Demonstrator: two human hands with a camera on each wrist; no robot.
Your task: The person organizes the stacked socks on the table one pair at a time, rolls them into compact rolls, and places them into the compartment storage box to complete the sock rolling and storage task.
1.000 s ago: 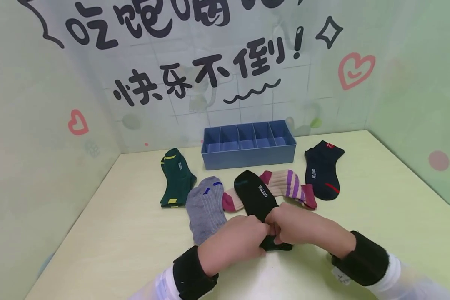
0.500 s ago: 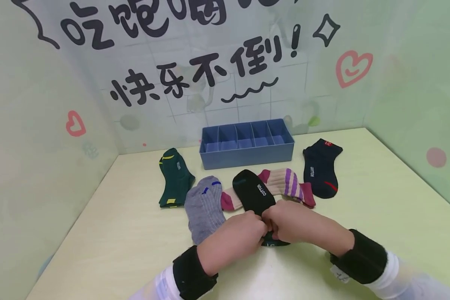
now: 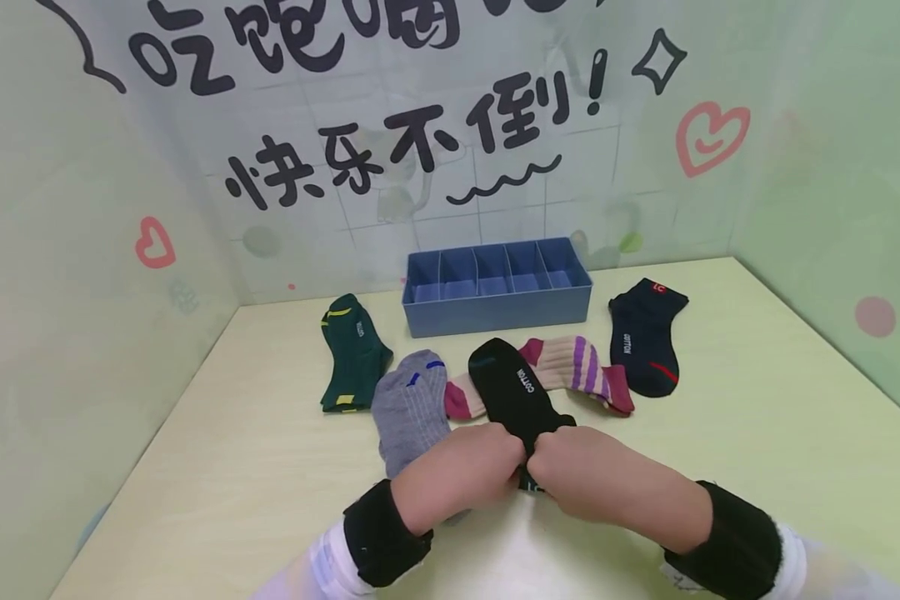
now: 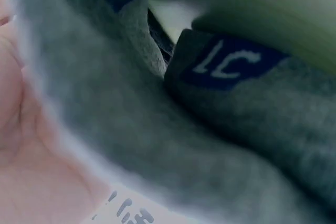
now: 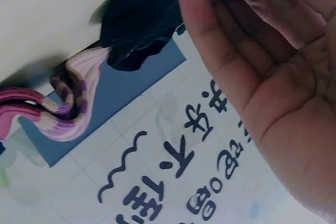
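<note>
1. Where the two fists nearly meet in the head view, the left hand (image 3: pixel 465 467) and right hand (image 3: pixel 607 477) have their fingers curled on the lower end of the black sock (image 3: pixel 512 390); its toe points away, short of the tray (image 3: pixel 497 317); the striped sock (image 3: pixel 562 371) shows on both sides of that toe; the grey sock (image 3: pixel 411 408) lies just left of the black sock, partly behind the left hand; the green sock (image 3: pixel 351 358) lies farther left, a stretch of table (image 3: pixel 270 483) between it and the left edge; the navy sock (image 3: pixel 645 342) is well inside the right edge; the tray stands near the back edge, by the wall (image 3: pixel 420 221).
2. Grey sock fills most of the left wrist view, bearing blue patches (image 4: pixel 231 65); a palm shows at the left edge; fingers are hidden, so this angle cannot tell the grip.
3. Right wrist view: bent fingers run past the top edge, fingertips unclear; the black sock is just beside them, overlapping the tray; striped sock reaches the left edge.
</note>
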